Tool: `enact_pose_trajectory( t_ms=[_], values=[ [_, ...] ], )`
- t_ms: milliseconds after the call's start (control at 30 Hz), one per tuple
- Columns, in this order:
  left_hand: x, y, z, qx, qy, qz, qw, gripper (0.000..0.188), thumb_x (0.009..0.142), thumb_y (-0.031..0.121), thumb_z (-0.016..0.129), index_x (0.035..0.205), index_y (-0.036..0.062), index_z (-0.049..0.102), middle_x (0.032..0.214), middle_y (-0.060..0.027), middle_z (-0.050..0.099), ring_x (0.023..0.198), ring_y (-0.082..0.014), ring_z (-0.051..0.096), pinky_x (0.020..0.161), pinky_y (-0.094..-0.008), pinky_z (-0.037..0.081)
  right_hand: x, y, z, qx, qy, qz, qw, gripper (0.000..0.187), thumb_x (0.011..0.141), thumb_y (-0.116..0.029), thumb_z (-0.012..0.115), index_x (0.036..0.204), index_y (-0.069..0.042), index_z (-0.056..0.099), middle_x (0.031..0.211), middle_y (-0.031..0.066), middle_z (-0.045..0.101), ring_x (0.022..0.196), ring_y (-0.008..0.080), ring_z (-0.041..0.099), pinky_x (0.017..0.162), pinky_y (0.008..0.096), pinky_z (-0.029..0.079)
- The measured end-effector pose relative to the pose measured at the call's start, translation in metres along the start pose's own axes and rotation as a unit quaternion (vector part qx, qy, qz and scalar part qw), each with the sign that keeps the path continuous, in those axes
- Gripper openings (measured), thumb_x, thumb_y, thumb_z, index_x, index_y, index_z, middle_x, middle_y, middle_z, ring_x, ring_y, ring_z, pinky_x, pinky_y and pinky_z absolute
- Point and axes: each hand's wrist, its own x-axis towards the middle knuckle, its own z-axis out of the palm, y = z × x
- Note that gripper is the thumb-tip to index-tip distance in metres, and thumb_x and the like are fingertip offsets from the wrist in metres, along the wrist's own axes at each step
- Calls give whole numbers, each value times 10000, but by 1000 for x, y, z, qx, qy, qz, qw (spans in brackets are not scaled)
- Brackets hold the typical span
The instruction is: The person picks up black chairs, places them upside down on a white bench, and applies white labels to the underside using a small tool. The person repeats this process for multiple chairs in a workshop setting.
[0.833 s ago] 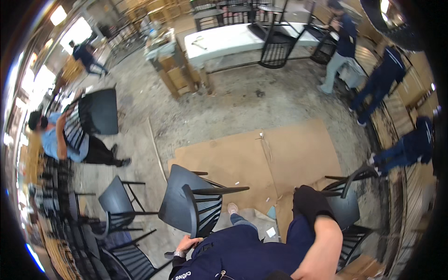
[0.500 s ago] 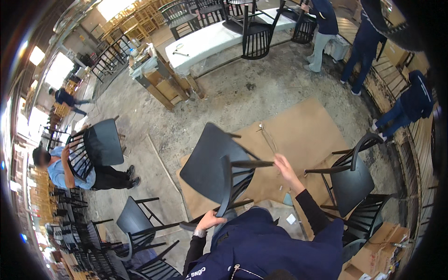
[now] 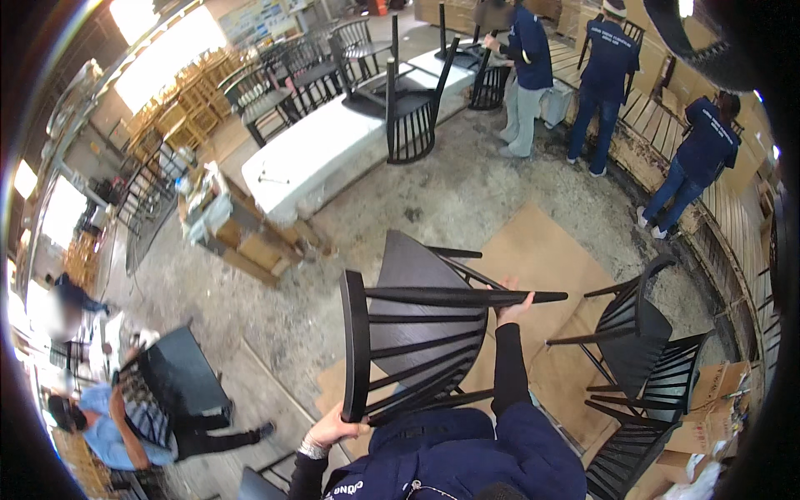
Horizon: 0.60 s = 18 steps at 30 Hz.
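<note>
Held in front of my body, a black spindle-back chair [image 3: 425, 287] is turned on its side, with its seat facing left. Its curved top rail [image 3: 354, 346] is at the left, and its legs point right. My left hand [image 3: 335, 427] is closed round the lower end of that rail, and a bracelet shows at the wrist. My right hand [image 3: 515, 308] grips a tapered black chair leg on the far right side, its fingers partly hidden behind the wood. Brown cardboard sheet [image 3: 575, 333] lies on the floor beneath and beyond the chair.
More black chairs [image 3: 633, 342] stand close on my right, beside cardboard boxes [image 3: 708, 408]. To the left a person in a light blue shirt [image 3: 125, 425] carries a chair. A white-topped table [image 3: 292, 179] holds upturned chairs. Several people in navy [image 3: 608, 67] work at the back right.
The chair has been turned and raised, its back now spread across my front. My right hand has moved from beyond the post end onto the leg. My view has shifted rightward.
</note>
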Motion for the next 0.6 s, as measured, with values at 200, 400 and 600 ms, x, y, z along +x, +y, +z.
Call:
enact_pose_trajectory(
  t_ms=[200,400,600],
  values=[
    [52,40,-131,-16,-15,-7,1000,445,665,137,747,1049,-5,573,804,-46,613,655,-104,556,567,-222,452,40,43,127,54,134,-66,987,358,773,-406,567,668,-80,459,643,84,534,712,261,553,794,522,462],
    [167,-8,-274,-94,207,102,968,210,756,86,596,937,-18,571,798,-69,606,659,-171,591,628,-303,489,31,93,232,-35,74,-35,996,253,766,-253,581,637,-48,504,707,108,546,721,225,532,752,389,467],
    [281,10,-281,-157,425,119,884,349,685,6,608,1017,-18,505,1017,-106,551,898,-212,540,765,-324,447,59,152,271,-98,-9,-77,992,130,689,-188,510,651,-63,505,733,94,516,682,211,497,703,337,443]
  ],
)
